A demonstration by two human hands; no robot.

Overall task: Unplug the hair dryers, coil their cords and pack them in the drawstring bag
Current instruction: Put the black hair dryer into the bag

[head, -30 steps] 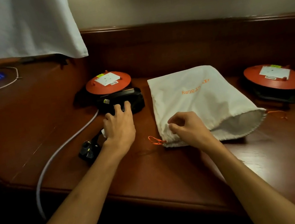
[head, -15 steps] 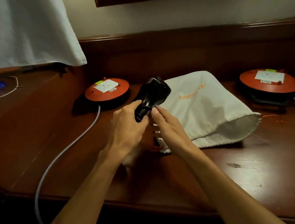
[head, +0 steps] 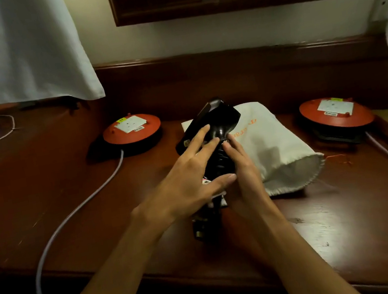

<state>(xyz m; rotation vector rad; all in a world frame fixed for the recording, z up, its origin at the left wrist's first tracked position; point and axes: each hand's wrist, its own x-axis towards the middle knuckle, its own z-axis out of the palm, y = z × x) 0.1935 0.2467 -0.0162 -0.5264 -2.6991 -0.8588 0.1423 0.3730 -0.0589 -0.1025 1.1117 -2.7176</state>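
Left hand [head: 188, 181] lies flat-fingered on the hair dryer [head: 219, 119]; right hand [head: 247, 176] touches its other side, grip unclear.

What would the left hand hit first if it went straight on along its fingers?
The black hair dryer: the straight fingers of the left hand lie on its body. Beyond it the line seems to pass over the far end of the drawstring bag, though depth is unclear.
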